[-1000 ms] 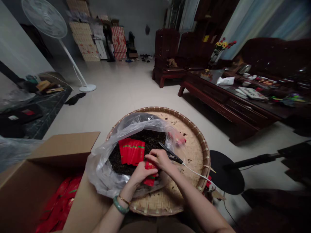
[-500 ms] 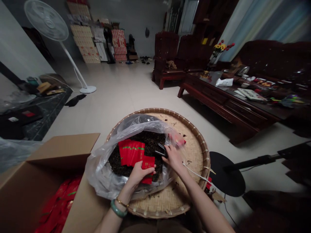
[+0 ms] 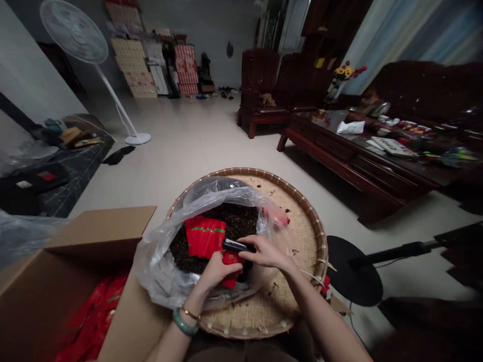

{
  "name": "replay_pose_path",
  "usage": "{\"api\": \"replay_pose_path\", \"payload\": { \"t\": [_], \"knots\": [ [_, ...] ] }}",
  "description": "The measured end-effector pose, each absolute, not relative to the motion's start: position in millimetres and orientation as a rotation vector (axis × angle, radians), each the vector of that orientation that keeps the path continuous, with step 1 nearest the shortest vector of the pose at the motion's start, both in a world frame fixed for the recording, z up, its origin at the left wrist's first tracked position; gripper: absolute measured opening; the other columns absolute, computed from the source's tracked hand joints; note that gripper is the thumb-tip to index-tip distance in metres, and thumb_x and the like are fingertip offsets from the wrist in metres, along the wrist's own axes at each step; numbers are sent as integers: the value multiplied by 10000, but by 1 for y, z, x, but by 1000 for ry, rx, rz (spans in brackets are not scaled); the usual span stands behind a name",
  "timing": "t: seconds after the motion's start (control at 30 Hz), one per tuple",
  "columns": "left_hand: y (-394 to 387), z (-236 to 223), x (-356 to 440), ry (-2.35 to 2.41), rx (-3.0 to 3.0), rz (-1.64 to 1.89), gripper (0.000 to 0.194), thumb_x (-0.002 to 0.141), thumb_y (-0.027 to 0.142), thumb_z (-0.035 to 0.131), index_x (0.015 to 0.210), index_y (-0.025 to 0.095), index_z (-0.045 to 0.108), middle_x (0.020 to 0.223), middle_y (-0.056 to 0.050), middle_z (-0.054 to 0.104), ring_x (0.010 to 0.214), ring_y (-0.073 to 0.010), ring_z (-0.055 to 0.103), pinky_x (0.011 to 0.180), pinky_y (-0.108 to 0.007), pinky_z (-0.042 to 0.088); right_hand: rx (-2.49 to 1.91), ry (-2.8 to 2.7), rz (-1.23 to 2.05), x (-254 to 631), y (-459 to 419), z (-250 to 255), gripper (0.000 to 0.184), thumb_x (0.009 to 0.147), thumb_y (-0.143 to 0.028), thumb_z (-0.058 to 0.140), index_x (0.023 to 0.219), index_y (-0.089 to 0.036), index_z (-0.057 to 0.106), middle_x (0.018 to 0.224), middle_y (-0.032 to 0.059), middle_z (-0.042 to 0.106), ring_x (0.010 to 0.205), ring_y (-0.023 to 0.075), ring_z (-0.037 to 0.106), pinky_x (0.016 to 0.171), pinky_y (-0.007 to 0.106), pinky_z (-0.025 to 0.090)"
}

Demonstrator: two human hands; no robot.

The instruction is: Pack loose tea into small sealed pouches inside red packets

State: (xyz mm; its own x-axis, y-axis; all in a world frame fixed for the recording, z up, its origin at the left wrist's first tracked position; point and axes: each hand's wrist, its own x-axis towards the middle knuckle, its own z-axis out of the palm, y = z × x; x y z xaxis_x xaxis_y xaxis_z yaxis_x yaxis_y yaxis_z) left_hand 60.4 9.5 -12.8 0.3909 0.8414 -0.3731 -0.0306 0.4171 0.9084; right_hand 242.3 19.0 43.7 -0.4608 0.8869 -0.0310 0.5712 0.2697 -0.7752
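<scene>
My left hand (image 3: 216, 272) pinches a small red tea packet (image 3: 231, 258), its fingers covering part of it. In my right hand (image 3: 264, 252) is a black hand-held heat sealer (image 3: 238, 246), lying across the packet's upper end. Whether its jaws are pressed together I cannot tell. A fanned row of red packets (image 3: 205, 237) rests on dark loose tea leaves (image 3: 241, 216) just beyond my left hand. The leaves fill an open clear plastic bag (image 3: 154, 274) on a round woven bamboo tray (image 3: 321, 246). The sealer's white cord (image 3: 313, 277) runs over the tray's right rim.
At left stands an open cardboard box (image 3: 101, 226) with many red packets (image 3: 94, 317) inside. Another red packet (image 3: 277, 217) lies on the tray's right side. A black round stand base (image 3: 354, 271) is close at right. Beyond are a wooden table (image 3: 339, 156) and a white fan (image 3: 130, 118).
My right hand let go of the packet, picked up the heat sealer lying at the bag's right side, and brought it left to the packet's upper end. My left hand kept the packet.
</scene>
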Motion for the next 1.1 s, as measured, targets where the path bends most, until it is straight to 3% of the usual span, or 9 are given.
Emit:
{"api": "replay_pose_path", "payload": {
  "t": [0.1, 0.3, 0.57, 0.77, 1.1],
  "knots": [
    [8, -12, 60, 1030, 979, 654, 302, 516, 254, 799, 705, 98, 622, 584, -25, 665, 538, -167, 629, 553, -262, 485, -1336, -2144, 1034, 237, 21, 45, 283, 816, -262, 544, 1059, -175, 661, 929, 43, 707, 777, 184, 629, 676, 247, 435],
    [10, -10, 61, 1001, 912, 667, 381, 483, 285, 823, 740, 104, 607, 618, -13, 658, 529, -161, 637, 549, -260, 490, -1388, -2112, 1004, 236, 23, 42, 257, 819, -260, 534, 1015, -170, 674, 916, 47, 708, 788, 195, 631, 682, 254, 436],
    [10, -6, 61, 1020, 847, 654, 433, 447, 313, 845, 749, 93, 627, 693, -55, 696, 544, -167, 652, 574, -274, 507, -1447, -1903, 1157, 252, 29, 38, 417, 771, -355, 599, 1133, -150, 622, 1116, 83, 658, 951, 245, 611, 831, 339, 456],
    [12, -6, 61, 1012, 847, 675, 420, 435, 307, 851, 715, 97, 619, 605, -11, 653, 514, -158, 640, 553, -265, 508, -1413, -1995, 1157, 241, 23, 34, 295, 785, -285, 575, 1045, -184, 672, 947, 32, 709, 811, 209, 635, 724, 294, 469],
    [11, -13, 59, 1005, 842, 687, 422, 458, 302, 848, 740, 78, 630, 628, -16, 661, 526, -141, 633, 576, -270, 525, -1410, -1976, 1126, 241, 23, 32, 293, 772, -283, 591, 1036, -183, 671, 976, 36, 703, 841, 211, 632, 713, 282, 457]
  ]
}}
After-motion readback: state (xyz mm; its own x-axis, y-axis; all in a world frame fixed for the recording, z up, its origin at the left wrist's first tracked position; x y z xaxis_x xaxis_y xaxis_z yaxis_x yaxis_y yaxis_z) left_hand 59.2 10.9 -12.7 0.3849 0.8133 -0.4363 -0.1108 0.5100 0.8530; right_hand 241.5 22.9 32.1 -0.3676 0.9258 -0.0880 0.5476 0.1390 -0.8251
